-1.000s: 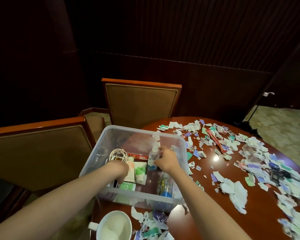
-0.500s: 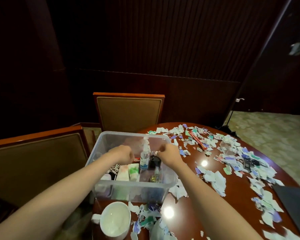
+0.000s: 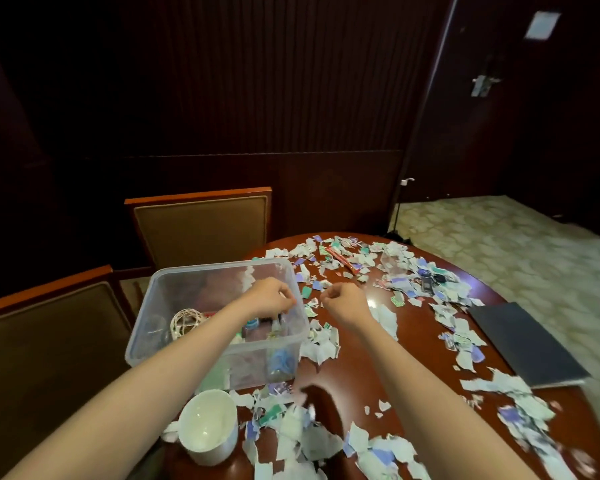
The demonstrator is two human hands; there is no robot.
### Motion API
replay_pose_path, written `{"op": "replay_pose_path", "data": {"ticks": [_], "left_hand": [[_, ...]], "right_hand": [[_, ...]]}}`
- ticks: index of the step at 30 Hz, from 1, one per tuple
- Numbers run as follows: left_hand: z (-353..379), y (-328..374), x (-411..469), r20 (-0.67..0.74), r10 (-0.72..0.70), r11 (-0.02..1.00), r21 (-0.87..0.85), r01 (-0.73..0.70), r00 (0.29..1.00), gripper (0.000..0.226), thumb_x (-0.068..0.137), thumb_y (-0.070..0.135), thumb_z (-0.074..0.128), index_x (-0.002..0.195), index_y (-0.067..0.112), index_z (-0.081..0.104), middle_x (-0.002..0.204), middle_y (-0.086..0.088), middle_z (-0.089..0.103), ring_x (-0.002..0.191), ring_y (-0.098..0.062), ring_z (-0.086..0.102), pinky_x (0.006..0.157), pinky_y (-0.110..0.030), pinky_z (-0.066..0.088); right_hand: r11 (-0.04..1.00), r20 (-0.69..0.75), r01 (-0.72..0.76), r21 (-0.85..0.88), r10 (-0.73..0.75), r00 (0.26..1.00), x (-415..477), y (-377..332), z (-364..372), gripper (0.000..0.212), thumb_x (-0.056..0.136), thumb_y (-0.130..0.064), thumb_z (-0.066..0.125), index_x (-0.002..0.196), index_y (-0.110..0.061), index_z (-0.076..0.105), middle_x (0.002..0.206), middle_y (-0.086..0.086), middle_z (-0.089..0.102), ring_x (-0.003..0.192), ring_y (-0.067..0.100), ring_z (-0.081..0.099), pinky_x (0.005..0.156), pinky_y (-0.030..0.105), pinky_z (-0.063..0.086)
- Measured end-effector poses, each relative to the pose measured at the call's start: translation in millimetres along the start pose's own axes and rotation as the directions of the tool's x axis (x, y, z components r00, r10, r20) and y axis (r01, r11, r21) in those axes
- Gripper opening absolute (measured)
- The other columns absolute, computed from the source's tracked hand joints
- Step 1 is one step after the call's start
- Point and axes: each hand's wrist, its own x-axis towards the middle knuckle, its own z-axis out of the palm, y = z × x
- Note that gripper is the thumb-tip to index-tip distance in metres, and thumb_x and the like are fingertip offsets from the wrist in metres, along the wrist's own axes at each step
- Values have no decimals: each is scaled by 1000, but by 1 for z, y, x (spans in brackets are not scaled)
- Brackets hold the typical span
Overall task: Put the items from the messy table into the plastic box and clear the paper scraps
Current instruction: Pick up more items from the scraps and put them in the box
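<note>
The plastic box [image 3: 205, 285] stands at the near left edge of the round wooden surface [image 3: 354, 375]. It is clear-walled, has no lid on, and is partly filled. A pale woven ball [image 3: 185, 322] lies at its left end, with small bottles and packets, too blurred to name, bunched at its right end.

The sorting looks partly done. Still out are a dark flat folder [image 3: 520, 344] at the right, a white mug [image 3: 208, 424] just near the box, a red stick-shaped packet [image 3: 340, 259] at the far edge, and some small dark items [image 3: 430, 284] among the litter on the far right.

The paper scraps [image 3: 319, 344] look untouched. These are torn white, blue and green pieces, and they lie all round the box and along the right rim.

The left hand [image 3: 271, 299] hovers over the right end of the box. The right hand [image 3: 343, 303] hovers just beside the box, over the scraps. The fingers of both hands are loosely curled, and nothing can be seen held in them.
</note>
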Motion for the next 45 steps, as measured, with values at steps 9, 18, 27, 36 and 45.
{"op": "replay_pose_path", "data": {"ticks": [9, 18, 27, 36, 45], "left_hand": [[52, 63, 37, 70, 85, 996, -19, -84, 994, 24, 93, 15, 48, 107, 11, 68, 108, -6, 68, 79, -15, 61, 67, -24, 51], [108, 118, 113, 112, 45, 999, -11, -44, 993, 24, 92, 16, 47, 105, 16, 68, 109, -1, 67, 86, -18, 65, 82, -28, 51], [135, 136, 219, 27, -50, 999, 7, 50, 998, 27, 93, 16, 48, 117, 12, 61, 126, -6, 57, 108, -23, 58, 87, -30, 49], [159, 111, 308, -140, -22, 963, 262, 58, 990, 45, 93, 3, 46, 135, 20, 46, 145, -10, 35, 129, -29, 41, 102, -37, 41], [155, 90, 367, 59, 183, 461, 877, -139, 981, 67, 85, 7, 64, 143, 12, 30, 144, -9, 39, 133, -27, 38, 106, -36, 36]], "right_hand": [[997, -41, -78, -15, 78, 996, 17, 62, -44, 20, 87, -4, 49, 81, -6, 68, 84, 8, 65, 79, 19, 59, 68, 27, 44], [981, -8, -161, -104, 161, 987, 70, 139, -91, 22, 90, -9, 49, 93, -1, 69, 95, 13, 69, 90, 24, 61, 76, 29, 46], [974, -85, -200, -102, 192, 978, 158, 197, -111, 20, 90, -12, 45, 88, -6, 64, 88, 14, 67, 87, 29, 60, 70, 27, 41], [986, -162, -146, -80, 132, 978, 226, 228, -96, 44, 88, -15, 56, 130, -8, 45, 135, 15, 38, 124, 30, 41, 100, 31, 35], [995, -177, -94, -35, 87, 980, 289, 251, -78, 55, 85, -29, 59, 133, -11, 40, 134, 15, 38, 123, 32, 40, 99, 40, 39]]}}
